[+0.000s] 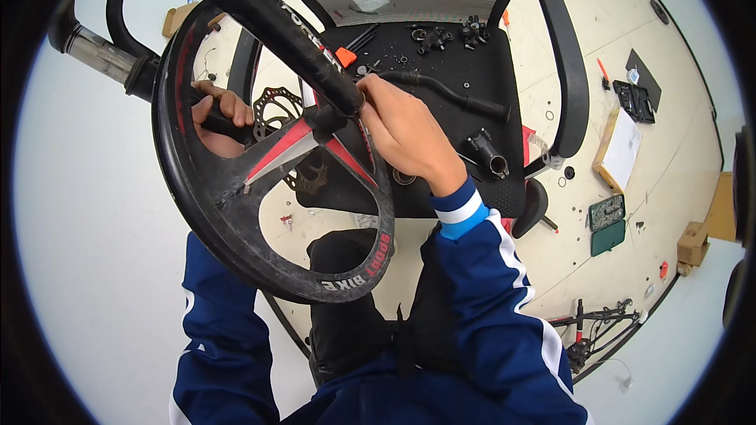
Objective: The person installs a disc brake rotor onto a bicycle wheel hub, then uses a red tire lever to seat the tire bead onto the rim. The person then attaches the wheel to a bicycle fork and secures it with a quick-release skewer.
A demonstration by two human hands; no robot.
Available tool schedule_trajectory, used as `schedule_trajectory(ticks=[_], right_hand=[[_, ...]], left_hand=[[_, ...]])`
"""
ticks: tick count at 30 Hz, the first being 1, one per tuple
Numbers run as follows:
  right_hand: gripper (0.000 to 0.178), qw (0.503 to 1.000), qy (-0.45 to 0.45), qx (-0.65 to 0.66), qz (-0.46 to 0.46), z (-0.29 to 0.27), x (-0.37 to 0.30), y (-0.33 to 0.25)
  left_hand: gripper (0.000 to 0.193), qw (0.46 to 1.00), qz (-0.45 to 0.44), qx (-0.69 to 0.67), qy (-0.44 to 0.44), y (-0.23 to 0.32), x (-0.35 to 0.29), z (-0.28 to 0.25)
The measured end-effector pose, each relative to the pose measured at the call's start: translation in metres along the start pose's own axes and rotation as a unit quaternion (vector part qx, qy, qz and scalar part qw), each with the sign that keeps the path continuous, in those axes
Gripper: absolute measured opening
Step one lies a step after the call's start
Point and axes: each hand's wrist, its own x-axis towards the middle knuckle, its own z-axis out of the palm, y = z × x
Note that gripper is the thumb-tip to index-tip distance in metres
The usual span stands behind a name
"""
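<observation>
A black bicycle wheel (206,208) with red and grey spoke markings stands tilted before me, fitted between the legs of a suspension fork (272,27). My left hand (219,116) reaches behind the rim, its fingers closed round the far fork leg. Beside it, a disc brake rotor (272,104) shows through the wheel's openings. My right hand (409,134) is closed at the lower end of the near fork leg, next to the hub (324,120). Its fingertips are partly hidden, so whether they pinch a small part there cannot be made out.
An office chair seat (449,189) carries a curved black bar (449,93), a handlebar stem (488,153), brake calipers (431,39) and small hardware. On the floor to the right lie a tool case (634,102), a green box (607,224) and a bicycle frame (591,330).
</observation>
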Motion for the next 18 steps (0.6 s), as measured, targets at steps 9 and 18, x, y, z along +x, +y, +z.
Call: schedule_trajectory(ticks=[9,18], right_hand=[[0.015,0.992,-0.033,0.115,0.032,0.001,0.0,0.008],[0.024,0.992,-0.039,0.04,0.11,0.005,0.015,0.003]], left_hand=[[0.017,1.0,0.009,-0.007,-0.025,0.0,-0.004,-0.004],[0.012,0.99,0.046,-0.049,-0.12,-0.011,-0.009,-0.009]])
